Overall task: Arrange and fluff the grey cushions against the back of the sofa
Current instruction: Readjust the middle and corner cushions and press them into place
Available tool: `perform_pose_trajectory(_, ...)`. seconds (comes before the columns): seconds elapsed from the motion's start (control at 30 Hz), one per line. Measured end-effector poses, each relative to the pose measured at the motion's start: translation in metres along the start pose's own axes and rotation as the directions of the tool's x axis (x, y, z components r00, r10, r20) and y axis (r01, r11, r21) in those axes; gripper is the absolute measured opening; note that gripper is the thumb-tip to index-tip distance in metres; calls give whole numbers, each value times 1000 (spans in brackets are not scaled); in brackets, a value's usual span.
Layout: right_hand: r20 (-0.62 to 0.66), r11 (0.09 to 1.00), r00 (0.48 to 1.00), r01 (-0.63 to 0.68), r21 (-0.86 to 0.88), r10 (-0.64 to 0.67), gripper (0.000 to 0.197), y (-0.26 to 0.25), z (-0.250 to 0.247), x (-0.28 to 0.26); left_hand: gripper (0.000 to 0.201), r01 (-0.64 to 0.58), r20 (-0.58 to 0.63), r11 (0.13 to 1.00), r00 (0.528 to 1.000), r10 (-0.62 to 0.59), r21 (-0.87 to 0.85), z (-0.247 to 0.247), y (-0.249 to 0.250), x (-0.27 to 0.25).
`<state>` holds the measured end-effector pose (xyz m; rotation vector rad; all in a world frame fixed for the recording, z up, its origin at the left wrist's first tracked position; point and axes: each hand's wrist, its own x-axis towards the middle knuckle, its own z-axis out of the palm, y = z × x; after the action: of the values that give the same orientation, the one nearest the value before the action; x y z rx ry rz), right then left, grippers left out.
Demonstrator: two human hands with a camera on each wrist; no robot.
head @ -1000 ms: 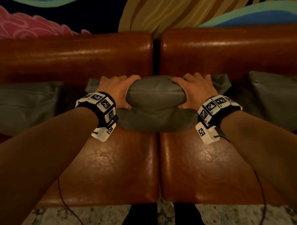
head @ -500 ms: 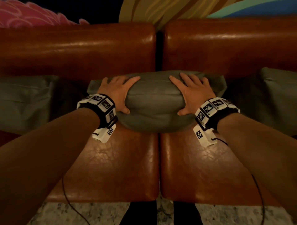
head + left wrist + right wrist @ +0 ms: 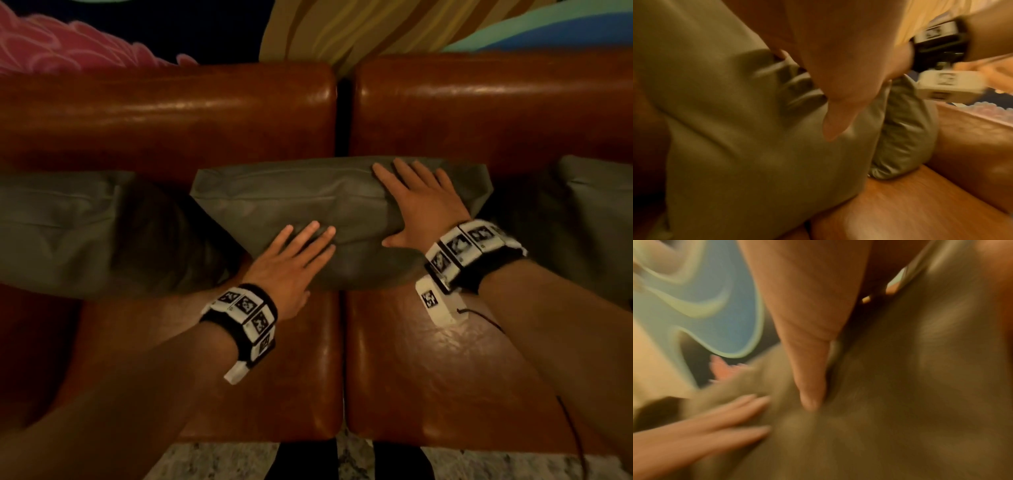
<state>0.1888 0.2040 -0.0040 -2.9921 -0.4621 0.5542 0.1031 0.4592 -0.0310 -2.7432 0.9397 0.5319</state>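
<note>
A grey cushion [image 3: 294, 205] leans against the back of the brown leather sofa [image 3: 171, 116], over the gap between its two halves. My left hand [image 3: 294, 253] lies flat on the cushion's lower front, fingers straight. My right hand [image 3: 421, 202] presses flat on the cushion's upper right part, fingers spread. In the left wrist view the grey cushion [image 3: 735, 129] fills the frame under my left hand [image 3: 838, 81]. The right wrist view is blurred: the cushion [image 3: 900, 402] and my right thumb [image 3: 809, 353] show.
A second grey cushion [image 3: 68, 233] leans at the left, a third grey cushion [image 3: 596, 219] at the right. The seat cushions [image 3: 274, 377] lie bare in front. A colourful mural [image 3: 342, 27] is behind the sofa. Speckled floor [image 3: 212, 462] shows below.
Both hands let go of the cushion's sides. The left hand slid down to the lower front, the right hand now presses the upper right. The cushion has spread wider against the backrest.
</note>
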Motion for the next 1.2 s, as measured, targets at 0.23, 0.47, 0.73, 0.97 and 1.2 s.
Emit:
perform_pose_trajectory(0.23, -396, 892, 905, 301, 336, -156, 35, -10, 57, -117, 82, -38, -109, 950, 994, 4, -311, -4, 1, -1)
perform_pose_trajectory(0.47, 249, 334, 857, -421, 843, 451, 113, 28, 120, -104, 88, 332, 263, 554, 943, -203, -764, 51, -1, -70)
perform_pose_trajectory(0.73, 60, 336, 880, -242, 910, 471, 128, 32, 138, -16, 134, 337, 346, -162, 612, -711, -928, 74, -31, 31)
perform_pose_trajectory(0.97, 64, 277, 853, -238, 931, 518, 99, 35, 134, -6, 117, 317, 342, -175, 609, -716, -932, 70, -34, 39)
perform_pose_trajectory(1.2, 100, 150, 822, -220, 964, 561, 120, 25, 135, -3, 124, 263, 322, -199, 610, -724, -944, 83, -42, 45)
